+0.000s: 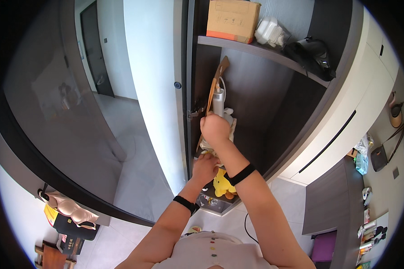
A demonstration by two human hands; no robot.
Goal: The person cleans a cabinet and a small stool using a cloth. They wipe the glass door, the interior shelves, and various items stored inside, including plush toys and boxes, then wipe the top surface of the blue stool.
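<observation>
In the head view, my right hand [215,129] is curled inside the wardrobe compartment, against the lower edge of a thin brown panel [211,95]. A white elongated device [218,102] with a cable looped at its top stands just above this hand. Whether the fingers grip either one is hidden. My left hand [205,167] reaches lower, its fingers bent over pale, partly covered items on the shelf; its grip is not clear. Right below the hands a yellow plush toy [221,184] lies on the shelf, partly behind my right forearm.
On the shelf above sit a cardboard box [233,21], a white plastic-wrapped item [272,32] and a black bag [311,57]. A glossy grey sliding door [60,107] stands at left. At right are white cabinet doors [343,114] and a dark desk [326,198]. A black cable [247,225] crosses the floor.
</observation>
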